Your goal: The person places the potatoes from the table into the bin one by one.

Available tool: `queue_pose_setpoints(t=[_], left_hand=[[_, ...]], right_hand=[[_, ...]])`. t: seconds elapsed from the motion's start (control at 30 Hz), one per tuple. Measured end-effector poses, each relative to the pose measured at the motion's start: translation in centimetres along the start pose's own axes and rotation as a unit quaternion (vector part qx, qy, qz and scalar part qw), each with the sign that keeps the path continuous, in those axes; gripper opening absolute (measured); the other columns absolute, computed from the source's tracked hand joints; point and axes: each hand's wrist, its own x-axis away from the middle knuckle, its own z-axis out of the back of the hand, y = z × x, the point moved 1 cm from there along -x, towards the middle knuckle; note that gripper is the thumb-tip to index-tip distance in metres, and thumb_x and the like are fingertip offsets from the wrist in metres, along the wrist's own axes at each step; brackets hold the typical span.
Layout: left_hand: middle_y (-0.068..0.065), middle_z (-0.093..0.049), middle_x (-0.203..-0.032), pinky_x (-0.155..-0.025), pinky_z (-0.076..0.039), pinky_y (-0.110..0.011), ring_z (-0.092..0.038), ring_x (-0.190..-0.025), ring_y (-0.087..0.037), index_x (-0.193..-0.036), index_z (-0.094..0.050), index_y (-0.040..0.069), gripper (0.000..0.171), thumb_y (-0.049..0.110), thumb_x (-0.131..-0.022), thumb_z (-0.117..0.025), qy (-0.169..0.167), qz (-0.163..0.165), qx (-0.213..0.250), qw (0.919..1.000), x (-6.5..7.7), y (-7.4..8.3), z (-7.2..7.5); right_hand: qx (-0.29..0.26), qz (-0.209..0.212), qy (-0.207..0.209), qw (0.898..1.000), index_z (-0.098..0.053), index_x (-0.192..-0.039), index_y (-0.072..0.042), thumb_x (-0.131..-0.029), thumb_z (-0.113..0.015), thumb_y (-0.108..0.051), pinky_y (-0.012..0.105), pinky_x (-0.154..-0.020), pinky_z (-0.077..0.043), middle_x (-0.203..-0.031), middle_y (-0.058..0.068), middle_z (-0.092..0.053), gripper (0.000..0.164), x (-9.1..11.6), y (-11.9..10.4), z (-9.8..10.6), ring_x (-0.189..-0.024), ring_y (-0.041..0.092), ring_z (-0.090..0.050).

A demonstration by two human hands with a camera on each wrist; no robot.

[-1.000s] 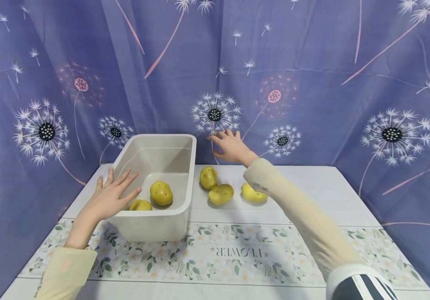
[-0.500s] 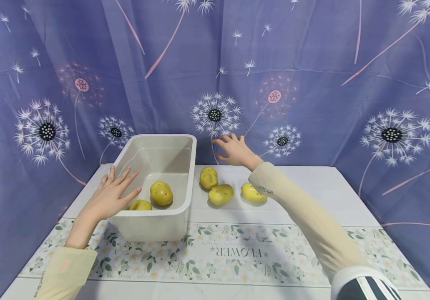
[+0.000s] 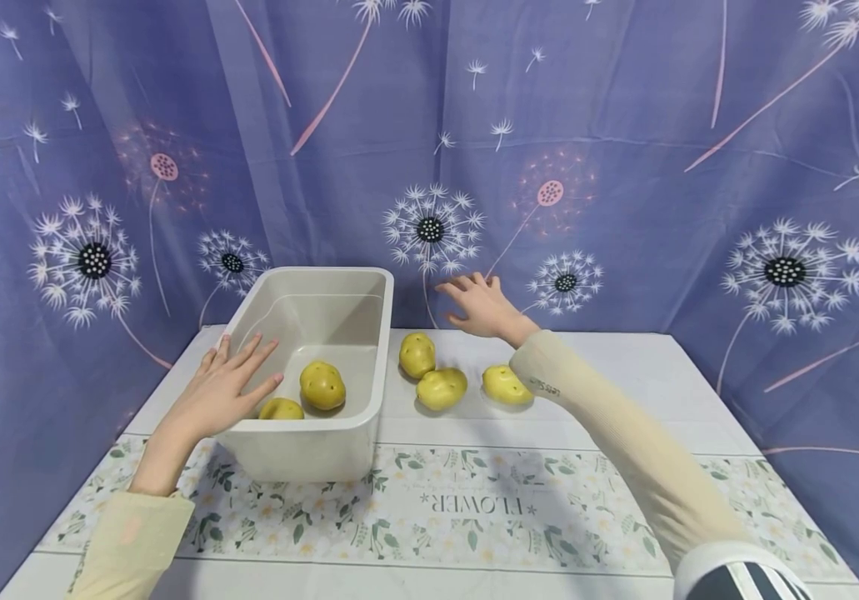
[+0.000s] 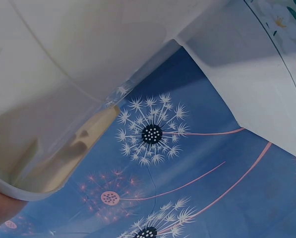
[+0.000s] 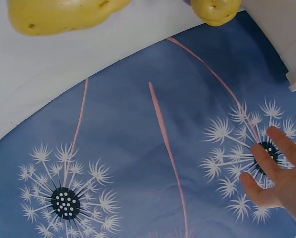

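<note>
My left hand (image 3: 222, 390) lies with spread fingers over the left rim of a pale grey plastic bin (image 3: 382, 392). Inside the bin are two potatoes, one whole in view (image 3: 322, 386) and a lower one (image 3: 282, 409) partly hidden by the front wall. Outside, to the right of the bin, two more potatoes (image 3: 417, 356) (image 3: 441, 389) lie close together on the table. A yellower potato (image 3: 506, 385) lies apart, by the right sleeve. My right hand (image 3: 483, 307) hovers above and behind them, fingers loosely extended, with nothing in its grasp.
The white table (image 3: 609, 383) carries a floral printed band (image 3: 474, 508) along its front half. A purple curtain (image 3: 609, 167) with dandelion prints hangs right behind the table and along both sides.
My right hand has drifted slightly to the right and lower, away from the bin. The left hand, the bin and the potatoes stay where they were.
</note>
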Motion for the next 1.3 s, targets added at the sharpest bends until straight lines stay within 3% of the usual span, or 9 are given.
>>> queue_pose_setpoints(t=[0.43, 1.3], left_hand=[[-0.019, -0.014, -0.148, -0.106, 0.001, -0.061, 0.005, -0.131, -0.051, -0.144, -0.02, 0.017, 0.063, 0.05, -0.092, -0.035, -0.002, 0.0, 0.002, 1.0, 0.0, 0.1, 0.0], [-0.019, -0.014, -0.148, -0.106, 0.001, -0.061, 0.005, -0.132, -0.051, -0.143, -0.022, 0.016, 0.064, 0.051, -0.092, -0.034, 0.0, 0.0, 0.007, 1.0, 0.1, 0.1, 0.1]], right_hand=[[0.004, 0.012, 0.003, 1.0, -0.046, -0.129, -0.016, -0.084, -0.056, -0.026, 0.054, -0.084, -0.034, -0.126, 0.01, -0.05, 0.047, 1.5, 0.4, -1.3, -0.112, 0.033, -0.043], [0.022, 0.051, 0.033, 0.998, -0.051, -0.124, -0.013, -0.083, -0.057, -0.029, 0.05, -0.081, -0.036, -0.118, 0.01, -0.055, 0.044, 3.3, 0.1, -4.1, -0.103, 0.03, -0.047]])
